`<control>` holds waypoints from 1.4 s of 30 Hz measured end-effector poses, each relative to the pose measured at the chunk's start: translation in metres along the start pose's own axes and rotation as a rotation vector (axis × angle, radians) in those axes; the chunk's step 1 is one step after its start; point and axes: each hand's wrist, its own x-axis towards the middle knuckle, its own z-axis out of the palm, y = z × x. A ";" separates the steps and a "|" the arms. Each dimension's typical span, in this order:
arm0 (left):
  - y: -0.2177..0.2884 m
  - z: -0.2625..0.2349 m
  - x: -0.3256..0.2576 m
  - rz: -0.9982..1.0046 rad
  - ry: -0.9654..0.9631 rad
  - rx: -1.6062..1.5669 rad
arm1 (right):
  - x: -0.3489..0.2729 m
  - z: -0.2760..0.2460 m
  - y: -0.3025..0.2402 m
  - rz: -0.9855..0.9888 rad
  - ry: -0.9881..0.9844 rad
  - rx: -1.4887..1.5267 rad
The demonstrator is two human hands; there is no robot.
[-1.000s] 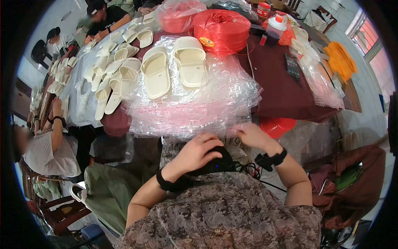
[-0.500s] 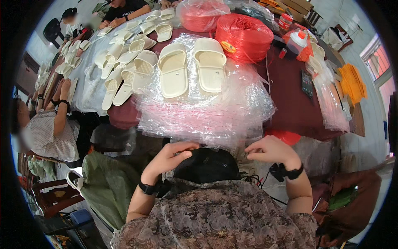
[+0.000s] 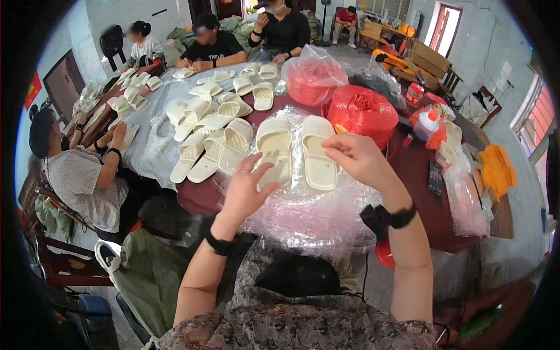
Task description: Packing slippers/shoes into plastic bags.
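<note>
Left hand (image 3: 245, 189) raised over table edge, fingers spread, holding nothing, fingertips just short of left slipper (image 3: 274, 153). Right hand (image 3: 357, 158) fingers curled loosely together beside right slipper (image 3: 318, 153); cannot tell if pinching anything. Cream pair lies side by side, soles down, on clear plastic bags (image 3: 315, 216) piled at near edge of dark red table (image 3: 417, 169). Red twine roll (image 3: 363, 114) just behind. More slippers (image 3: 204, 137) to left.

We see a dark red table (image 3: 417, 169). On it lie clear bags (image 3: 315, 213), cream slippers (image 3: 318, 151) and red twine rolls (image 3: 364, 114).
</note>
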 end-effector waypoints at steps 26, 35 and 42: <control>-0.007 0.100 -0.073 -0.064 -0.093 0.072 | 0.023 0.076 0.109 0.315 0.389 -0.371; 0.027 0.028 -0.001 -0.107 -0.725 0.219 | -0.063 0.000 0.076 0.466 0.534 0.252; -0.005 0.047 0.036 0.349 -0.480 0.029 | -0.086 -0.033 -0.006 0.398 0.731 0.596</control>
